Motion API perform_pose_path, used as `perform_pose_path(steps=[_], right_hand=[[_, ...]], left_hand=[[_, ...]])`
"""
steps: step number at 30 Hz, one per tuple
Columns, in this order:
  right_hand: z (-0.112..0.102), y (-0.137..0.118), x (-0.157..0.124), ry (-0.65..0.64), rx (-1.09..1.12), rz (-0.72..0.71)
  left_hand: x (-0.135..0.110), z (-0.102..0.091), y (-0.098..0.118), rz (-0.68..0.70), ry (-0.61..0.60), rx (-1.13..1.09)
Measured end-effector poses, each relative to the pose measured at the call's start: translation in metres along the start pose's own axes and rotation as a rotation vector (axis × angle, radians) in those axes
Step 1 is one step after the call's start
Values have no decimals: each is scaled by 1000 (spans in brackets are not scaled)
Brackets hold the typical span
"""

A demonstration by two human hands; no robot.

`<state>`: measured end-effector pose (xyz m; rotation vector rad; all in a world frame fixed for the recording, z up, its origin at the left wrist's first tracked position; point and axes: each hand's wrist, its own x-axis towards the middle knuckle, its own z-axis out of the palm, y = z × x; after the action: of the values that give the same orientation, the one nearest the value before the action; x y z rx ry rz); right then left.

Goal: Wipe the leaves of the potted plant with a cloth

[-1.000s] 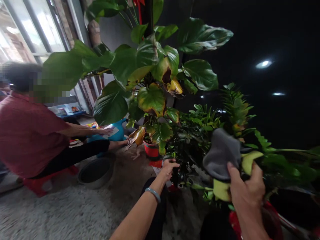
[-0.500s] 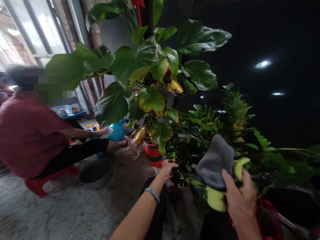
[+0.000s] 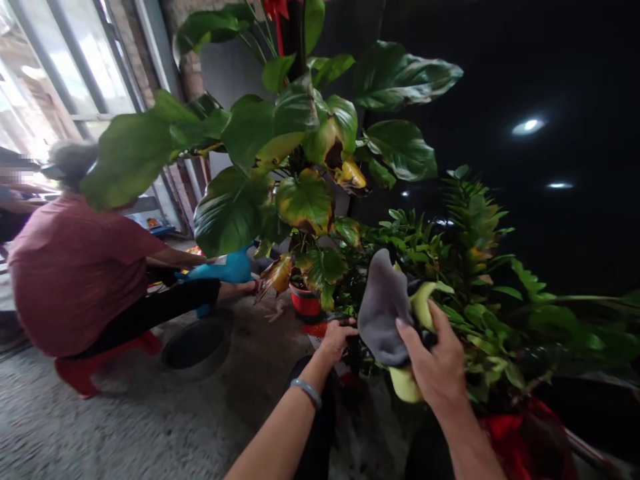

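Note:
A grey and yellow cloth is bunched in my right hand, with the thumb pressed on its grey side. It hangs in front of a dark, small-leaved plant and covers part of it. My left hand, with a pale bangle on the wrist, reaches to the lower edge of that plant. Its fingers are closed together, their tips near the cloth's left edge; what they grip is hidden by dark foliage. Above stands a large-leaved potted plant, some leaves browned, in a red pot.
To the left, a person in a red shirt sits on a red stool, one hand at a blue watering can. A dark basin rests on the concrete floor. More plants and a red bag-like thing are at right.
My right hand has moved left with the cloth, bringing it in front of the dark plant and close to my left hand. My left hand stays nearly in place. The seated person leans forward.

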<state>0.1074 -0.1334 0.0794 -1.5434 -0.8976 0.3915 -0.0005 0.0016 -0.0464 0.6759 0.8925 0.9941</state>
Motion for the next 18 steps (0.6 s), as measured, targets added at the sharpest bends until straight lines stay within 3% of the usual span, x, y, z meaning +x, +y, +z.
perform_pose_path(steps=[2, 5, 9, 10, 12, 15, 16, 18], right_hand=[[14, 0, 16, -1, -4, -1], [29, 26, 5, -164, 8, 122], [6, 49, -30, -276, 52, 271], [-4, 46, -30, -243, 55, 284], [-21, 32, -15, -49, -11, 239], [-26, 18, 21, 263, -183, 114], [-22, 19, 29, 288, -222, 105], [-10, 32, 27, 191, -235, 149]], left_hand=[[-3, 2, 1, 11, -33, -12], [-6, 2, 3, 25, -22, -21], [-4, -3, 4, 9, -22, -15], [-3, -4, 4, 6, -28, -9], [-2, -5, 4, 15, -32, 21], [-4, -3, 3, 61, -13, 68], [-6, -1, 3, 78, -7, 72], [-9, 1, 5, 105, 2, 77]])
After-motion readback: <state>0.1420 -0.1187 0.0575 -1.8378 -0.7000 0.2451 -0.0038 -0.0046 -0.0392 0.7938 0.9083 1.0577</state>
